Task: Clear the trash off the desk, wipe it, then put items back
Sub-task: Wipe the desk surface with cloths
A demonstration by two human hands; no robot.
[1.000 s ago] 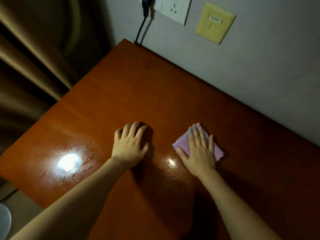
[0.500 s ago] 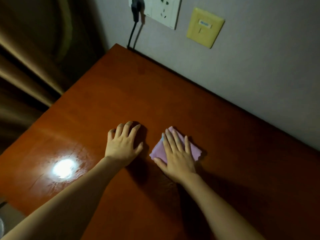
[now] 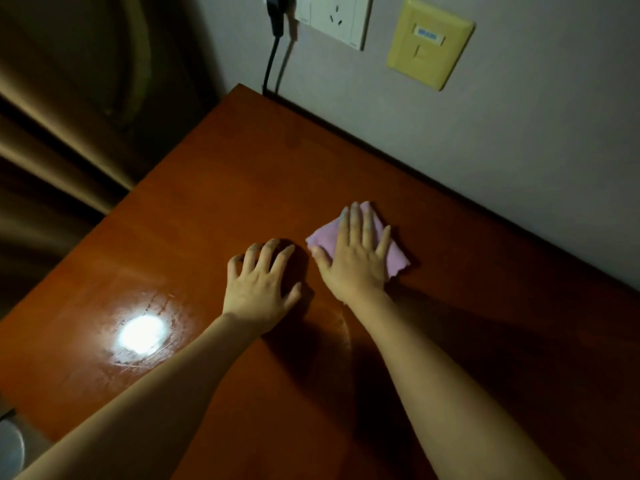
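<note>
Head view: flat right hand (image 3: 353,258) presses pink cloth (image 3: 396,259) beside spread left hand (image 3: 258,287).

Grey wall (image 3: 485,140), brown curtain (image 3: 62,116)

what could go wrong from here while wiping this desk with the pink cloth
1. The right hand presses the pink cloth flat, so only a narrow strip gets wiped; the far corner of the desk could be missed.
2. A wipe toward that corner might snag the black cable hanging from the wall socket.
3. The left hand leaning on the glossy top may leave prints.
</note>
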